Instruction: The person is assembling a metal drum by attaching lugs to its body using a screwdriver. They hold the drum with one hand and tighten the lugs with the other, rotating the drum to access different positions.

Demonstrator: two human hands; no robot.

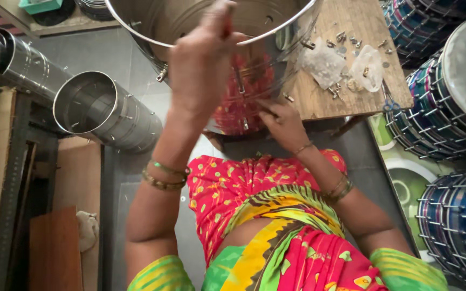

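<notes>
Far to the left, bare steel drum shells (103, 110) lie on their sides on the floor, not yet worked. Nearer the middle, the left hand (203, 64) is raised over the rim of a large shiny steel drum shell (152, 24) and is clenched round something thin with a reddish handle, most likely a driver reaching inside the shell; the tool itself is mostly hidden, so I cannot tell its kind for sure. To its right and lower, the right hand (282, 121) presses against the shell's outer wall near the edge of the wooden table (351, 102), fingertips pinched together on what seems a small fitting or bolt; the piece is too small to make out. Further right, loose screws and little plastic bags (346, 64) lie on the table, and finished blue drums (449, 108) are stacked beyond. The step in hand looks like fastening a lug to the shell wall; it calls for holding the outer piece steady while the inner tool turns.
</notes>
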